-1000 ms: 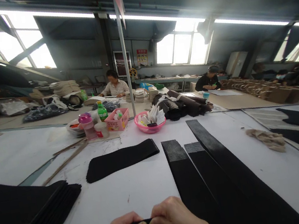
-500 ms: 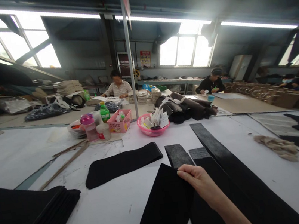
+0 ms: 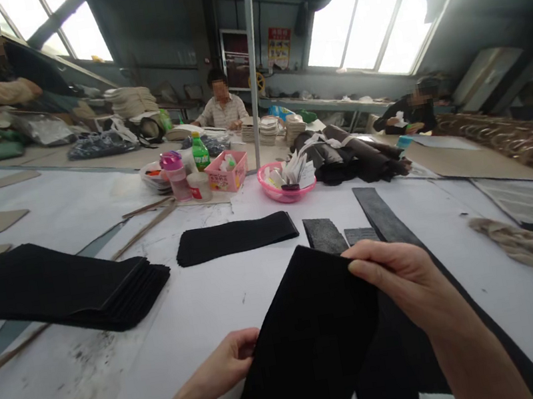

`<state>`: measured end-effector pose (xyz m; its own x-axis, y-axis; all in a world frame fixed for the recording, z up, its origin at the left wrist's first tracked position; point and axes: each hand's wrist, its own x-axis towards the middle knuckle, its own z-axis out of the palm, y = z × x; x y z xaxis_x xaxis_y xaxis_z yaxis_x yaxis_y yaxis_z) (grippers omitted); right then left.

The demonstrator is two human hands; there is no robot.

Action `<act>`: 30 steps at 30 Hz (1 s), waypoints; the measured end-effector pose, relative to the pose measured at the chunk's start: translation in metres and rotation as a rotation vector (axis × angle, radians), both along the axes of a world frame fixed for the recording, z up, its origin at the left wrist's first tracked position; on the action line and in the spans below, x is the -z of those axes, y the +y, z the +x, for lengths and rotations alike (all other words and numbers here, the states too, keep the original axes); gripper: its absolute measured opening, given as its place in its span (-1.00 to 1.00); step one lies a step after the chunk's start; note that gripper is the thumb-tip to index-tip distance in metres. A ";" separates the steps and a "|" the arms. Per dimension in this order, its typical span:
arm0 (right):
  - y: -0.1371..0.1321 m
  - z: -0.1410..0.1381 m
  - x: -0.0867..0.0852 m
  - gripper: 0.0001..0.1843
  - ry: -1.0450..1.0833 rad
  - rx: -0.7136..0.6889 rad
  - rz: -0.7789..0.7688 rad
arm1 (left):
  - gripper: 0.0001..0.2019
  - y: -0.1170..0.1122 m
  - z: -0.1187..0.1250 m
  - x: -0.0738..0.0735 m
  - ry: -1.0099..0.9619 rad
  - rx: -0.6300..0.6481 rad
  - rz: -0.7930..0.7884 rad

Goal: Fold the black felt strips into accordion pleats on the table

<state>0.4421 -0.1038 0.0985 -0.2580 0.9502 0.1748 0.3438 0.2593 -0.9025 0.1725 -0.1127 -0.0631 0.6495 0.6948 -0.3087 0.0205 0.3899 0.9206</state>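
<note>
A black fabric panel (image 3: 304,342) slants up from the table in front of me. My right hand (image 3: 400,279) pinches its upper right corner between thumb and fingers. At the panel's left edge is my left hand (image 3: 229,366), its fingers curled behind the cloth and partly hidden. Beneath and to the right lie more black pieces, among them a long dark strip (image 3: 391,220) and a short grey-black piece (image 3: 325,236). Farther back, a neat pile of black strips (image 3: 235,237) rests flat. To the left sits a thick stack of black panels (image 3: 58,286).
A pink basket (image 3: 285,191) of paper slips stands beside a metal pole (image 3: 253,67). Left of it are a pink box (image 3: 227,173), a green bottle (image 3: 199,153) and a purple-lidded cup (image 3: 176,176). A crumpled beige cloth (image 3: 510,240) lies right. Several people work beyond.
My left hand has come into view and taken the panel's left edge. The right hand has lifted the corner toward me. The camera view has tilted downward.
</note>
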 end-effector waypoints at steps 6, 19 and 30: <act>-0.004 0.015 -0.012 -0.83 0.060 0.233 0.111 | -0.75 0.002 -0.022 0.002 0.006 0.084 0.014; 0.004 0.028 0.020 -0.72 0.153 0.364 -0.057 | -0.52 -0.025 -0.015 0.028 -0.041 0.008 -0.127; 0.022 0.066 0.040 -0.66 0.111 0.427 -0.090 | -0.57 0.015 -0.047 0.031 0.116 -0.196 -0.086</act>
